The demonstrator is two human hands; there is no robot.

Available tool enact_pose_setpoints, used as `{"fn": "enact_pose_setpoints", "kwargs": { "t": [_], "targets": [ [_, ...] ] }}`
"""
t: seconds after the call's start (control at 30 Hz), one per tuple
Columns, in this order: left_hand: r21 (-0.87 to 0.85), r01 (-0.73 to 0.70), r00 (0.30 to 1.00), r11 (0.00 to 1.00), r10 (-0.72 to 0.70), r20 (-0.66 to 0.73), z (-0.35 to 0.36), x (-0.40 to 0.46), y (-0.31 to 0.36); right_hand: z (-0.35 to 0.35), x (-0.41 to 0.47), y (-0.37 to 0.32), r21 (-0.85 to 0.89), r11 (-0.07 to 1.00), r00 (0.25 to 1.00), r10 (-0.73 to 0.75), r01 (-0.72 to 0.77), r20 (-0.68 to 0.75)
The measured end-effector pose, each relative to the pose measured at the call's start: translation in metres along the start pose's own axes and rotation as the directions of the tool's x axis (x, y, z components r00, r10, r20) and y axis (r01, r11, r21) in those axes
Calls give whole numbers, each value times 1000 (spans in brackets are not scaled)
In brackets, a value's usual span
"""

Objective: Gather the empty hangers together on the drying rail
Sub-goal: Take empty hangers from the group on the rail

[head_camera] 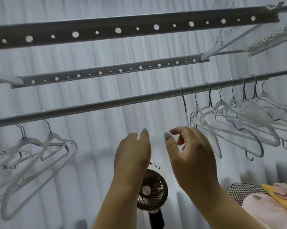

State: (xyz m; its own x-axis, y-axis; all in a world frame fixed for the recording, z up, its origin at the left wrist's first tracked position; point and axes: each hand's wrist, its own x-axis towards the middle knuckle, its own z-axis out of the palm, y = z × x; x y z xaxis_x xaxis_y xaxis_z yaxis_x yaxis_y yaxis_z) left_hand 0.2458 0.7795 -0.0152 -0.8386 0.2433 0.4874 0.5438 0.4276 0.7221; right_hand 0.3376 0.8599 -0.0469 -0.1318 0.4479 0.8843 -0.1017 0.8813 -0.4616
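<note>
Drying rail (pixel 106 103) runs as a round grey bar from lower left to upper right across the view. Empty hangers sit in two groups on it: a left cluster (pixel 40 151) of pale hangers hanging close together near the left edge, and a right cluster (pixel 238 113) spread along the right part of the rail, hooks spaced apart. The bare middle stretch of rail lies between them. Both hands are raised below that bare stretch. Left hand (pixel 132 154): fingers relaxed and loosely straight, holding nothing. Right hand (pixel 192 154): fingers loosely curled, empty, just beside the leftmost hanger (pixel 184 109) of the right cluster; contact cannot be determined. Two perforated bars (pixel 123 28) hang above. A fan (pixel 151 194) stands low centre; white curtain (pixel 89 154) behind; pink cloth (pixel 271 210) at lower right.
</note>
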Motion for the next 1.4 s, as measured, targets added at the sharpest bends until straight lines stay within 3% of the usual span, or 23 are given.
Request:
{"fn": "enact_pose_setpoints", "kwargs": {
  "t": [0.33, 0.67, 0.83, 1.07, 1.4],
  "targets": [
    [26, 82, 980, 996, -76, -183, -100, -16, -61, 66, -49, -77, 251, 957, 948, 64, -147, 311],
    [5, 60, 914, 998, -53, -403, -190, -35, -110, 125, -98, -156, 386, 814, 787, 133, -433, 603],
    [62, 138, 871, 988, -91, -483, -223, -34, -135, 152, -112, -182, 410, 719, 697, 144, -561, 702],
    [219, 279, 895, 935, -170, -413, -245, -25, -156, 181, -120, -200, 406, 677, 639, 124, -614, 759],
    [7, 258, 897, 966, -237, -374, -257, -11, -173, 205, -123, -212, 394, 611, 574, 123, -686, 809]
  ]
}}
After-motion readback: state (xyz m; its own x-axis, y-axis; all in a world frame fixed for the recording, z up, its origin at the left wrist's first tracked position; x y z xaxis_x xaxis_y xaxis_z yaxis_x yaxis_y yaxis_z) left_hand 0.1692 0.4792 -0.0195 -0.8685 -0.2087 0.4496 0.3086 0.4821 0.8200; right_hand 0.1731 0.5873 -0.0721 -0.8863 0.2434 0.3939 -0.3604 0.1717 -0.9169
